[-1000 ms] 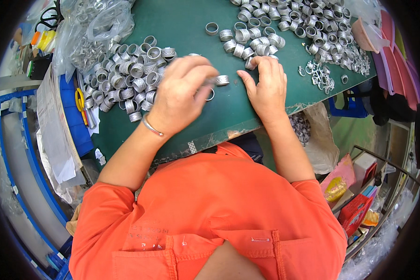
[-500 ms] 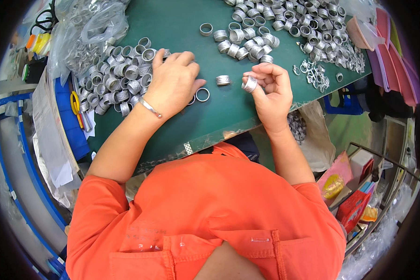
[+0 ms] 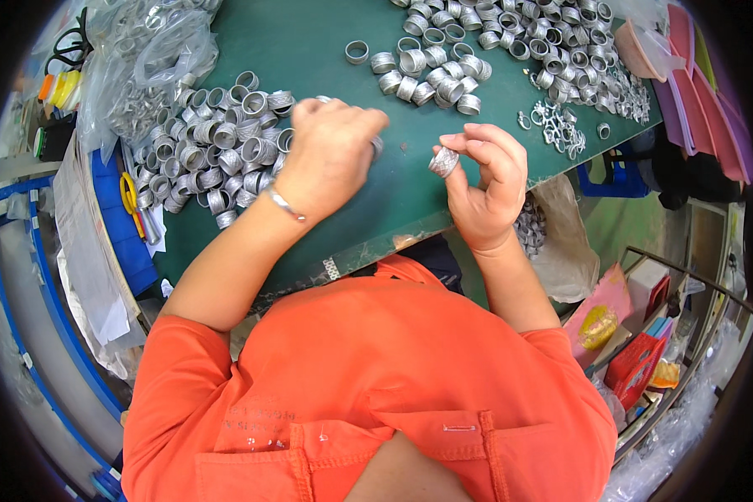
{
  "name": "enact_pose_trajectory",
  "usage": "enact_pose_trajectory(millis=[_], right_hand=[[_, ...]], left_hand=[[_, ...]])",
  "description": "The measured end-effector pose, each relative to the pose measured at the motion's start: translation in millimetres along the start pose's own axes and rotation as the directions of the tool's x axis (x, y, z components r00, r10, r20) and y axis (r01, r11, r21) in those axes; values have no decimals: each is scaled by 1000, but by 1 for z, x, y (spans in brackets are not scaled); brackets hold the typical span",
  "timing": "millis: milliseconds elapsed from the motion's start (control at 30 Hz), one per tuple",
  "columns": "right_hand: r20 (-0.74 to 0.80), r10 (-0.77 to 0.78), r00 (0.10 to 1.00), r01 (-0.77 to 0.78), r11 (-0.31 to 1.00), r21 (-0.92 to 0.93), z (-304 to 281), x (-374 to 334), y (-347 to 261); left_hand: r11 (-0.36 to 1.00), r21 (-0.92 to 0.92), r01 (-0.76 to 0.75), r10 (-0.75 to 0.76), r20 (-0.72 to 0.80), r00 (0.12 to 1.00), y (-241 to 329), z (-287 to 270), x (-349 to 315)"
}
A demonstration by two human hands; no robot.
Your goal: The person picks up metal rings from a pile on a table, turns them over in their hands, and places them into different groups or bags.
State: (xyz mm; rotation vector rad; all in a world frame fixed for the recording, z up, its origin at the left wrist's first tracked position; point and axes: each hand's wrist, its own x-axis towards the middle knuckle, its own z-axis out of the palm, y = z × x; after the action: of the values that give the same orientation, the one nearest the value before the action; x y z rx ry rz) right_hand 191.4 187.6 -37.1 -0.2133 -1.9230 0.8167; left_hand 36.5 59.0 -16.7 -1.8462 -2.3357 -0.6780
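Observation:
Between the thumb and fingertips of my right hand (image 3: 487,186) is a short silver metal ring with a patterned outer band (image 3: 444,162), held above the table's front edge. My left hand (image 3: 330,151), blurred by motion, is over the green table beside a heap of similar rings (image 3: 217,146). Part of a silver ring (image 3: 377,147) shows at the edge of its fingers. The back of the hand hides the fingers, so I cannot see whether they grip this ring.
A small group of rings (image 3: 439,71) lies ahead on the green table (image 3: 301,50), with a larger pile (image 3: 552,42) at far right. Small silver pieces (image 3: 558,130) lie near the right edge. Clear plastic bags (image 3: 155,67) and yellow-handled scissors (image 3: 129,194) are at left.
My left hand has moved right, off the heap's edge, to where a lone ring lay between my hands. That ring no longer shows there. My right hand still holds its ring, slightly turned.

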Motion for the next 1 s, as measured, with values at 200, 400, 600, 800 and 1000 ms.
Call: enact_pose_trajectory(millis=[200,400,600,800,1000], right_hand=[[148,329,933,-354,915,194,-23,-1,0],[295,485,823,-398,864,-307,-123,0,16],[258,540,801,-373,787,-491,-146,-8,19],[170,304,937,-153,798,-583,-42,20,54],[76,303,950,-241,867,-437,-31,15,60]], left_hand=[[978,197,71,-99,135,986,-25,-45,-7],[986,141,86,-105,131,986,-33,-50,-15],[979,-151,134,-131,28,991,-20,-31,21],[920,-143,365,-348,132,928,0,34,75],[924,-193,330,-330,34,943,23,60,69]])
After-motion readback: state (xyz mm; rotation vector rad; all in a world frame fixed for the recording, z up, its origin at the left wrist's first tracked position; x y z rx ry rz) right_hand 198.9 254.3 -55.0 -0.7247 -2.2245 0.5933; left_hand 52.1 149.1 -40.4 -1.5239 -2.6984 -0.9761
